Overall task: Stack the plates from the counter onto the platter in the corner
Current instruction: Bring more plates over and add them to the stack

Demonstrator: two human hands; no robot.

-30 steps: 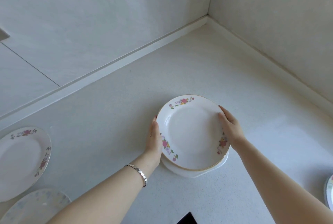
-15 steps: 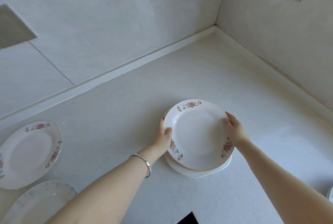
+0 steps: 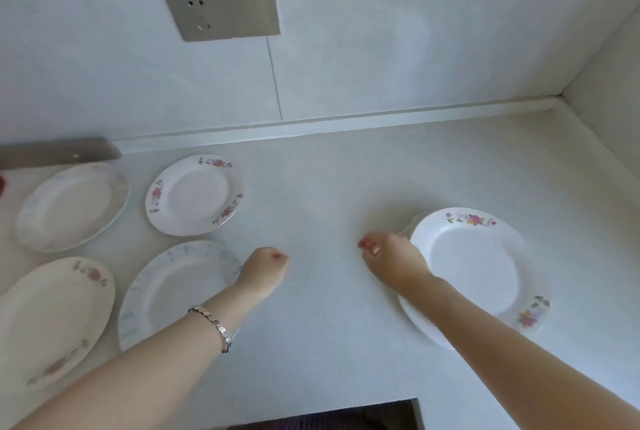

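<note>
A single head-worn camera supplies the only view. It looks forward and steeply down onto a white counter (image 3: pixel 329 170) from above its near edge, close enough that both forearms enter from the bottom of the frame. It faces the tiled back wall (image 3: pixel 346 49), where a metal socket plate (image 3: pixel 221 9) sits upper left of centre. The side wall (image 3: pixel 609 76) closes the right edge, placing the counter's corner at upper right. Wide-angle bending curves the wall joint and counter lines. The left hand (image 3: pixel 265 268) and right hand (image 3: pixel 391 258) lie near centre, marking the view's aim. There is no second view to overlap with it.
</note>
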